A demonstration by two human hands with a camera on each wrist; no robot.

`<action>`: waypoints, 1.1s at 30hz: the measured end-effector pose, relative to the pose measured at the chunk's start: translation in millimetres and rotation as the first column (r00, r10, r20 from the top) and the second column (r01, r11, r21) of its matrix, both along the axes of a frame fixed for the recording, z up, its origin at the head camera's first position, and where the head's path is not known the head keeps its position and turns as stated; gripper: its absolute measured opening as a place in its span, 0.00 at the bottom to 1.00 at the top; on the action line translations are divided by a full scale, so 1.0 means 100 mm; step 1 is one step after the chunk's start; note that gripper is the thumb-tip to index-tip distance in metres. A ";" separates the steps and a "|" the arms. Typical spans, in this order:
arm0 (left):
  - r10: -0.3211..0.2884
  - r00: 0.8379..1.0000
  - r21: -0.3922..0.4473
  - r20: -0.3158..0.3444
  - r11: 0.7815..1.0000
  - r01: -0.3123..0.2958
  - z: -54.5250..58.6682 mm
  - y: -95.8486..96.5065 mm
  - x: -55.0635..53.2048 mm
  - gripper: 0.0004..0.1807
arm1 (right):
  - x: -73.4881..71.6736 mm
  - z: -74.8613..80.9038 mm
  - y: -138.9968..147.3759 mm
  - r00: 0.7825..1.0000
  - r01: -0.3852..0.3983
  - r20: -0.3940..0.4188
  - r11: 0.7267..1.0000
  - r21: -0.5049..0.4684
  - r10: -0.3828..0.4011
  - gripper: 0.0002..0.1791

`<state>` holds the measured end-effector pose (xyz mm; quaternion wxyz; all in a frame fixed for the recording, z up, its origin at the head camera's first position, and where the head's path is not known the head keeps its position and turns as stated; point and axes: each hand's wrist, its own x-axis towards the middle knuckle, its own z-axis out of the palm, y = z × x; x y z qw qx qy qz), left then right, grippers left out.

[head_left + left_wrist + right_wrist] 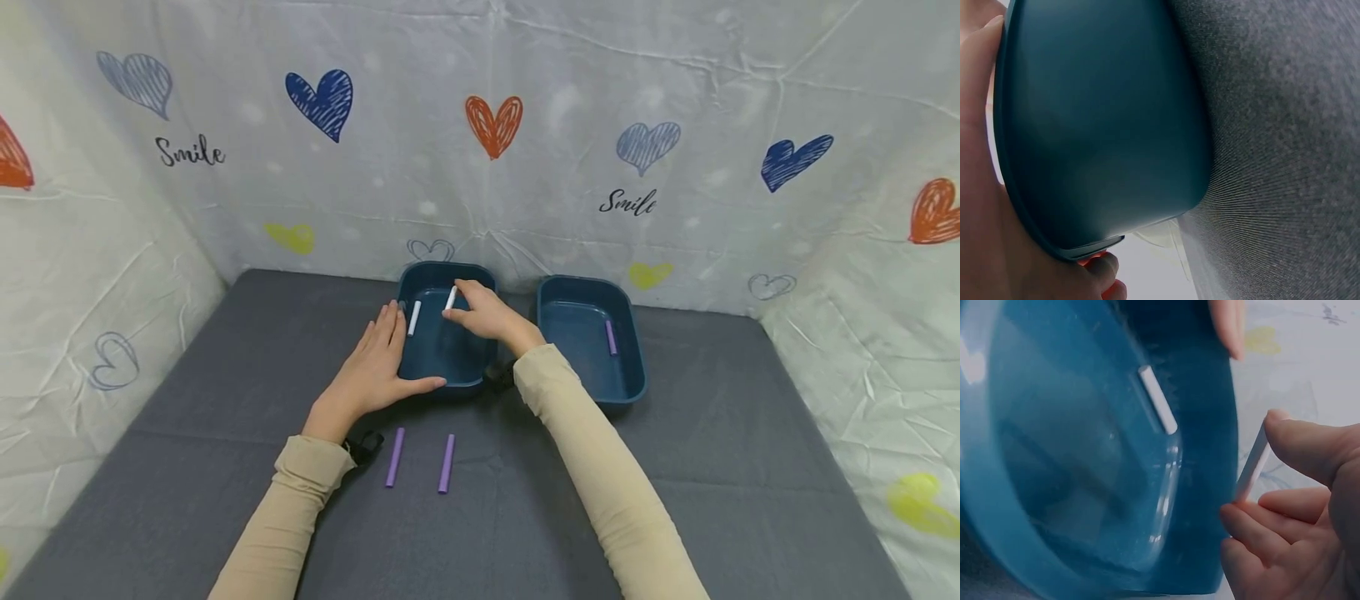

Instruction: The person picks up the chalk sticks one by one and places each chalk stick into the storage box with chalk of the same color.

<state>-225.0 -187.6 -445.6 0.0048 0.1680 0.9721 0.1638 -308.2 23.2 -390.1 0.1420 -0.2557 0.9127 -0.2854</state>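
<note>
My right hand (pixel 483 312) is over the left blue tray (pixel 447 386), pinching a white chalk stick (pixel 1254 465) between thumb and fingertips. A second white chalk stick (pixel 414 318) lies inside that tray, along its left side. My left hand (pixel 375 364) rests against the tray's near left corner, fingers extended along the left rim and thumb along the front rim. The tray's outer wall (pixel 1110 119) fills much of the left wrist view. Two purple chalk sticks, a left one (pixel 395 457) and a right one (pixel 446 464), lie on the table in front of the tray.
To the right stands another blue tray (pixel 637 392) holding one purple chalk stick (pixel 611 337). Grey cloth covers the table (pixel 735 467). A white curtain (pixel 420 167) printed with hearts hangs behind the trays and at both sides.
</note>
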 end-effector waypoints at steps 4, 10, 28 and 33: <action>-0.004 1.000 0.011 -0.008 1.000 0.004 0.00 0.01 0.00 0.72 | -0.08 0.00 -0.04 1.000 -0.005 0.009 0.998 0.057 0.005 0.37; -0.003 1.000 0.003 -0.006 1.000 0.003 0.00 0.00 -0.01 0.72 | -0.15 0.02 -0.14 1.000 -0.008 0.011 0.989 0.145 0.007 0.38; -0.003 1.000 0.012 0.015 1.000 0.003 0.00 -0.01 0.02 0.71 | -0.26 -0.14 -0.28 0.997 0.073 -0.011 0.976 0.207 -0.072 0.39; -0.001 1.000 0.016 0.010 1.000 0.001 -0.01 -0.01 0.02 0.71 | -0.27 -0.20 -0.28 0.994 0.112 -0.042 0.966 0.233 -0.105 0.40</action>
